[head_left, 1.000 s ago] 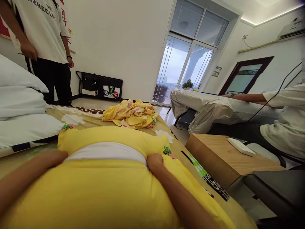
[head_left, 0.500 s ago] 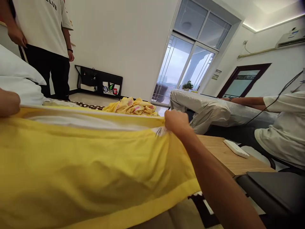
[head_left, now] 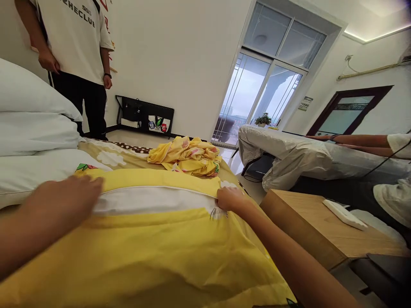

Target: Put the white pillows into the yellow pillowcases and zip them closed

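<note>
A yellow pillowcase (head_left: 154,244) lies spread in front of me, and through its long opening a white filling, which looks like a pillow (head_left: 141,199), shows. My right hand (head_left: 231,199) is closed on the fabric at the right end of the opening, beside some black printed lines. Over the left end of the opening is my left hand (head_left: 72,196), smeared by motion. Its fingers are too blurred to show whether they grip the cloth. Just beyond it, a red and green print shows on the fabric.
Stacked white pillows (head_left: 35,132) stand at the left. Crumpled yellow bedding (head_left: 186,154) lies farther back on the bed. A wooden cabinet (head_left: 321,226) stands at the right, near a plastic-covered table (head_left: 289,145) with another person's arms on it. A person (head_left: 80,55) stands at the far left.
The pillowcase has gone from being held up and stretched to lying lower, its opening wider to view. My left hand has moved right and inward. My right hand keeps its grip. The view has shifted left.
</note>
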`<state>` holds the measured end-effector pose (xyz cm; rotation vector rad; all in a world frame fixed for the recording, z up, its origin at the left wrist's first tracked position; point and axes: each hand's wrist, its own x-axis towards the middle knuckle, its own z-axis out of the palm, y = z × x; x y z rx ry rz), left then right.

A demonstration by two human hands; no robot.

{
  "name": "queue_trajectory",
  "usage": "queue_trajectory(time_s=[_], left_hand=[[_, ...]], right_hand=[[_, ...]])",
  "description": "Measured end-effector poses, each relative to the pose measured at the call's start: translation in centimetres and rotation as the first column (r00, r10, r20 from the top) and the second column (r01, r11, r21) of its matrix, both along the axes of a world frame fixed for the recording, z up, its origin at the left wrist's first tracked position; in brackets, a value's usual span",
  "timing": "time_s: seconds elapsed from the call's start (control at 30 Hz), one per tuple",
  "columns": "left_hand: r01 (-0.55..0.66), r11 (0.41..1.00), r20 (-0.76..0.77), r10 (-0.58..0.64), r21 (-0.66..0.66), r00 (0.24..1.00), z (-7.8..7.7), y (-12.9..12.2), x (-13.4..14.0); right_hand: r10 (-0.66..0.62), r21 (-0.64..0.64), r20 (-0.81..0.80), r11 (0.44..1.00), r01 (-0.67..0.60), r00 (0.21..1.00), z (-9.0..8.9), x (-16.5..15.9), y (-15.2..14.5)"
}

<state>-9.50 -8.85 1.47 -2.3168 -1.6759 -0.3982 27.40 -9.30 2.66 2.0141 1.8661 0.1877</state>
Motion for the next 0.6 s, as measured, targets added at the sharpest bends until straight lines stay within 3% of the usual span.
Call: queue_trajectory(time_s=[0.07, 0.1, 0.13, 0.17, 0.23, 0.3, 0.37, 0.47, 0.6], left_hand=[[0.249, 0.967, -0.044, -0.252, -0.061, 0.967, 1.5, -1.4, 5.3], [0.451, 0.887, -0.015, -0.454, -0.097, 0.891, 1.6, -1.9, 8.1], [0.617, 0.775, 0.013, -0.622, -0.134, 0.783, 1.3, -2.1, 10.7], [0.704, 0.695, 0.034, -0.708, -0.143, 0.706, 0.5, -2.2, 12.9], [0.782, 0.598, 0.074, -0.784, -0.177, 0.616, -1.9, -2.1, 15.9], [0.772, 0.598, 0.110, -0.771, -0.218, 0.628, -4.0, -2.0, 17.1], [0.745, 0.608, 0.131, -0.744, -0.275, 0.656, -4.7, -2.2, 17.4], [0.705, 0.611, 0.105, -0.724, -0.360, 0.681, -3.2, -2.5, 18.0], [0.618, 0.675, 0.075, -0.649, -0.403, 0.757, -1.2, -1.6, 19.6]], right_hand=[[0.016, -0.018, 0.029, 1.000, -0.016, 0.999, 0.7, 0.0, 0.4], [0.029, -0.030, 0.040, 0.999, -0.027, 0.999, 0.8, -0.2, 0.4], [0.041, -0.042, 0.051, 0.998, -0.039, 0.998, 0.6, -0.4, 0.3], [0.052, -0.052, 0.061, 0.997, -0.048, 0.997, 0.3, -0.6, 0.1], [0.061, -0.064, 0.079, 0.996, -0.056, 0.995, -0.3, -0.5, -0.6], [0.057, -0.065, 0.092, 0.997, -0.052, 0.994, -0.7, 0.1, -1.5], [0.056, -0.060, 0.097, 0.997, -0.050, 0.994, -0.5, 0.8, -2.4], [0.073, -0.040, 0.095, 0.997, -0.069, 0.993, 0.3, 0.8, -2.8], [0.084, 0.102, 0.085, 0.990, -0.093, 0.993, 1.3, -1.2, -1.4]])
